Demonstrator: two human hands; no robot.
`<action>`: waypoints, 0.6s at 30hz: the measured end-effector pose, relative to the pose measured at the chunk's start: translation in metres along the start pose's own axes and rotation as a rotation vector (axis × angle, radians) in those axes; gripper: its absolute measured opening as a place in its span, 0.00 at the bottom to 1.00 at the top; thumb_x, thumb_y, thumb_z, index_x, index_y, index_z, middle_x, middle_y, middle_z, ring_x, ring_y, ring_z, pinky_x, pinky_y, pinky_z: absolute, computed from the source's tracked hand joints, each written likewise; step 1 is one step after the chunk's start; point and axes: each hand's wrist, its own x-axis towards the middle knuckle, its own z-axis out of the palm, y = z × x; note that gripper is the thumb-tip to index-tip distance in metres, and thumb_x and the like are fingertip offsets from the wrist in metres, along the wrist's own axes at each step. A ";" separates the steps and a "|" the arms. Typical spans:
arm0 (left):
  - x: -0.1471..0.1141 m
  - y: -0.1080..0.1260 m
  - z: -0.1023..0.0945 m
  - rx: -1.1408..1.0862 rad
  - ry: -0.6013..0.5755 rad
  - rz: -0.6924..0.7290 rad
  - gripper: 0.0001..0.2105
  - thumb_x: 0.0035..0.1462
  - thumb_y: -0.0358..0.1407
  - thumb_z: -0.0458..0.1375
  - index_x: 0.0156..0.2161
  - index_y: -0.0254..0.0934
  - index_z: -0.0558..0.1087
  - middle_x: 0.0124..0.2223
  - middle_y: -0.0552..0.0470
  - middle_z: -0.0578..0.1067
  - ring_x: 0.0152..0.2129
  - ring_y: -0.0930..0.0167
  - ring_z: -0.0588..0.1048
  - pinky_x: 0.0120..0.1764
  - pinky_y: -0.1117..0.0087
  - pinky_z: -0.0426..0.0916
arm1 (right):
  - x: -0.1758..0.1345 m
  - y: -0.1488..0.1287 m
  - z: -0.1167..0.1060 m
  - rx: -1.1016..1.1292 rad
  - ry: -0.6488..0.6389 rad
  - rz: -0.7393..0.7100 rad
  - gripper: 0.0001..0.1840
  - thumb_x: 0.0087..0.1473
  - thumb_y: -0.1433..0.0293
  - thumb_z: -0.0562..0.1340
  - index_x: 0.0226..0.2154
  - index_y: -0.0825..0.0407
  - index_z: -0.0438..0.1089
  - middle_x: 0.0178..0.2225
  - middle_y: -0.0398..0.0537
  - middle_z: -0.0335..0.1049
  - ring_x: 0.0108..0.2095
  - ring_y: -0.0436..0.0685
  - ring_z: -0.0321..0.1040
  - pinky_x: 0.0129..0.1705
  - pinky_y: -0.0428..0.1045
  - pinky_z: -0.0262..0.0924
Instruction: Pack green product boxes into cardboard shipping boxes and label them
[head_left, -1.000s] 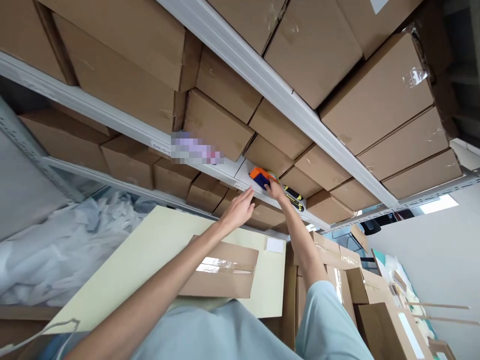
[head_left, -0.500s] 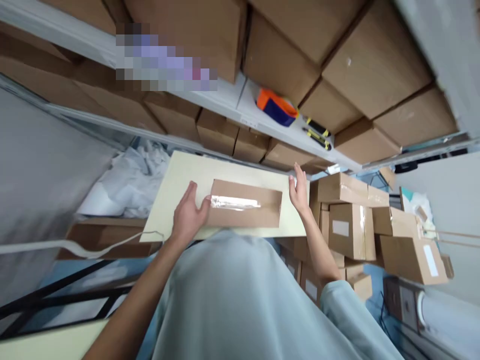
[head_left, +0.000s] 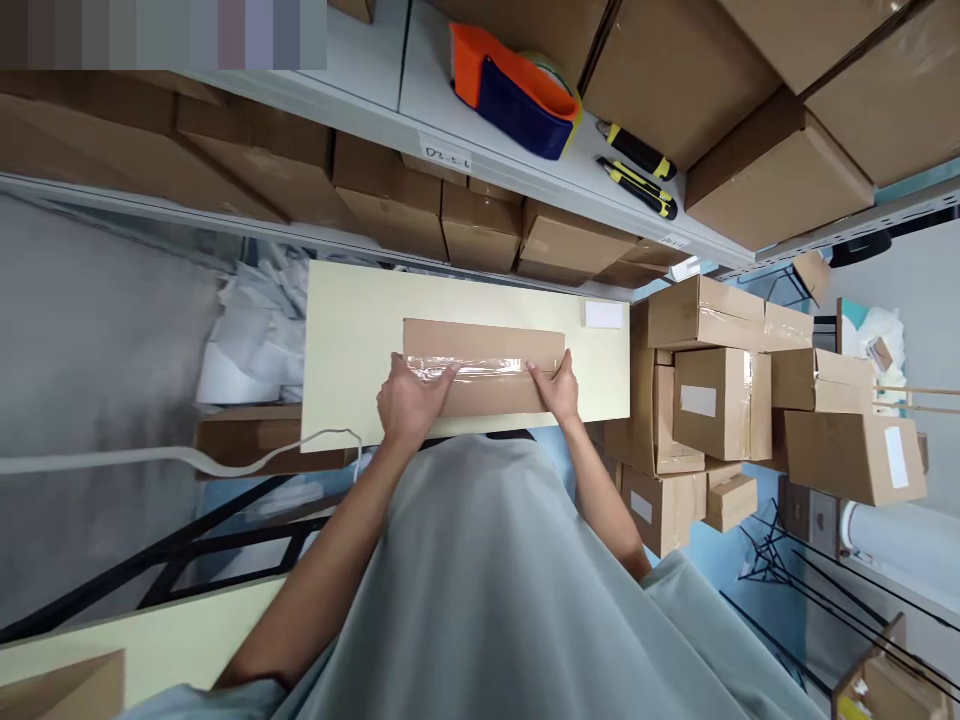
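Observation:
A flat brown cardboard box point(head_left: 484, 345) with a strip of clear tape across its top lies on a pale yellow table point(head_left: 352, 330). My left hand point(head_left: 409, 398) rests on the box's near left part, fingers over the tape. My right hand point(head_left: 559, 385) presses on the near right part. Both hands lie flat on the box top. On the grey shelf point(head_left: 390, 70) above sit an orange and blue tape dispenser point(head_left: 517, 88) and two yellow-black utility knives point(head_left: 637, 170).
Shelves hold rows of brown cartons point(head_left: 465, 215). A stack of taped boxes point(head_left: 720, 390) stands to the right of the table. Crumpled white packing paper point(head_left: 247, 335) lies at the left. A small white label point(head_left: 604, 314) sits on the table's far right corner.
My right hand left the tape dispenser on the shelf and came down. Both hands moved onto the box, and my view tilted down toward the table.

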 end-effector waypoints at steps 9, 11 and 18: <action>0.018 -0.031 0.000 -0.156 -0.064 0.073 0.36 0.77 0.55 0.45 0.75 0.29 0.66 0.69 0.26 0.77 0.69 0.46 0.74 0.72 0.44 0.67 | 0.009 0.010 -0.021 0.121 -0.137 -0.123 0.53 0.78 0.39 0.42 0.83 0.62 0.46 0.80 0.68 0.56 0.81 0.67 0.54 0.82 0.64 0.50; 0.014 -0.024 -0.002 -0.115 -0.019 0.137 0.43 0.76 0.56 0.47 0.81 0.23 0.53 0.80 0.19 0.60 0.79 0.44 0.60 0.78 0.39 0.54 | 0.002 0.001 -0.018 -0.036 -0.022 -0.114 0.52 0.79 0.44 0.45 0.83 0.68 0.40 0.84 0.74 0.43 0.85 0.71 0.40 0.84 0.69 0.41; -0.015 0.032 0.019 0.090 -0.120 0.565 0.44 0.76 0.56 0.51 0.83 0.27 0.51 0.86 0.27 0.39 0.84 0.44 0.32 0.78 0.29 0.28 | -0.029 -0.047 0.029 -0.304 -0.021 -0.422 0.48 0.80 0.50 0.47 0.84 0.65 0.38 0.86 0.67 0.34 0.87 0.70 0.26 0.85 0.71 0.32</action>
